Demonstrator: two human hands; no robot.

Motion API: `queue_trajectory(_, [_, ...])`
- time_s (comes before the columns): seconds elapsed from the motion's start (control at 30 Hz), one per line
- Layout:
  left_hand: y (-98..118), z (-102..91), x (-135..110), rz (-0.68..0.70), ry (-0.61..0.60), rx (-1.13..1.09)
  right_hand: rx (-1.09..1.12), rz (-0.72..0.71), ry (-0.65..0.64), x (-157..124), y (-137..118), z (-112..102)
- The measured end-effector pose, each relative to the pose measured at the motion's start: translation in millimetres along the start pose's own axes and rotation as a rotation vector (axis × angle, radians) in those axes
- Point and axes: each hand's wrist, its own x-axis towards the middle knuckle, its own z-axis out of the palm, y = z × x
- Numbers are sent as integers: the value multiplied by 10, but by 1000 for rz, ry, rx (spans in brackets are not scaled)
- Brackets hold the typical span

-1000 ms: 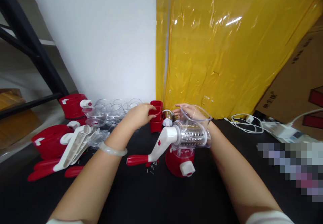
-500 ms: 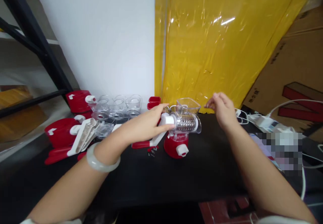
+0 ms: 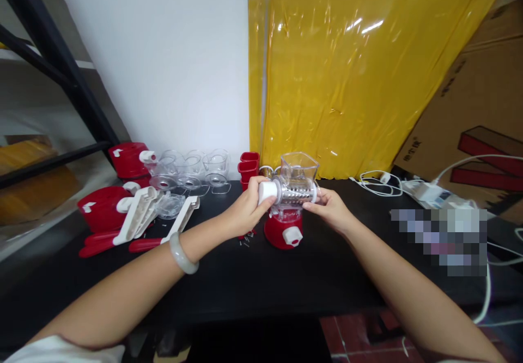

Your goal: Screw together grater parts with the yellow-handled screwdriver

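Holding the grater (image 3: 291,204) on the bench (image 3: 327,281), I have my left hand (image 3: 248,204) gripping its white hub (image 3: 267,190) and right hand (image 3: 330,209) gripping its opposite end; probably adjusting the drum (image 3: 300,193), which calls next for even pressure.

bright glare streaks the yellow sheeting (image 3: 327,90); frame edges look stretched.
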Motion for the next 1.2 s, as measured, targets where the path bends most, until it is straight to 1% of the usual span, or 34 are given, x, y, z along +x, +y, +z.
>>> queue_trajectory(0.07, [-29,-16,11,28,-5,1,-10,-3,-50,24,9,-15])
queue_trajectory(0.17, [-53,-14,38,43,43,18,-19,-3,-95,26,17,-14])
queue_trajectory(0.23, [-66,-7,67,44,61,23,-11,-9,-89,9,27,-7])
queue_trajectory(0.4, [-135,31,92,55,31,-23,12,-47,-39,-55,69,23])
queue_trajectory(0.47, [-173,87,56,37,79,-71,19,-69,-20,-75,85,40])
queue_trajectory(0.57, [-224,195,-14,22,183,-126,10,-87,18,-95,106,59])
queue_trajectory(0.63, [-243,231,-37,18,222,-133,-2,-90,30,-103,121,59])
queue_trajectory(0.7, [-244,207,-23,31,204,-126,-11,-92,28,-107,130,53])
queue_trajectory(0.87, [-201,9,81,128,16,-87,-51,-93,20,-119,99,46])
queue_trajectory(0.93, [-199,-15,87,144,-1,-83,-62,-99,8,-127,68,58])
queue_trajectory(1.0, [-216,26,60,130,37,-84,-68,-104,4,-134,42,75])
queue_trajectory(1.13, [-271,177,-14,81,163,-133,-89,-106,27,-142,22,99])
queue_trajectory(1.2, [-281,195,-19,87,175,-158,-98,-107,30,-144,22,101])
